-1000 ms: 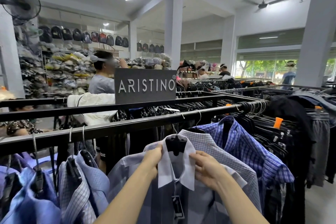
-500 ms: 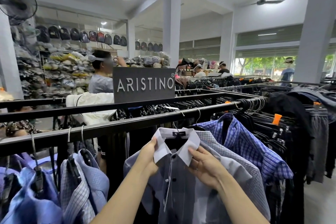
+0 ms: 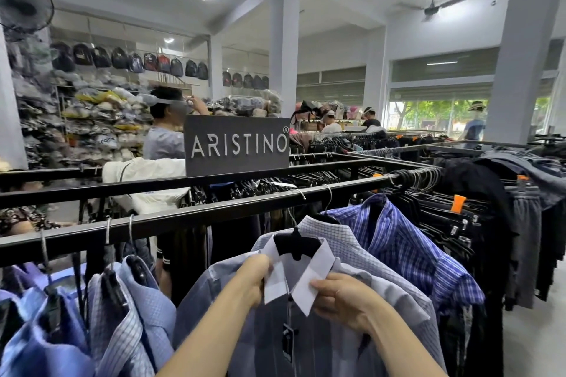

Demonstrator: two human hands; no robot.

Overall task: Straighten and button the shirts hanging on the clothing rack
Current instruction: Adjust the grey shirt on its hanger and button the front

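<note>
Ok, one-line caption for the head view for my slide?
Both hands, left hand and right hand, pinch the white collar of a grey shirt hanging on the rack.

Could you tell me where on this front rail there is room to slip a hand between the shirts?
Bare rail shows between the pale blue checked shirt and the white-collared shirt, below the ARISTINO sign. Rightward it is crowded: the blue plaid shirt, then packed black hangers.

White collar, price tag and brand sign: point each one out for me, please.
White collar (image 3: 309, 283): head view, on its right flap, just above the right hand.
Price tag (image 3: 288, 334): head view, on the dark card hanging at the shirt front.
Brand sign (image 3: 237, 145): head view, on its lettering.
</note>
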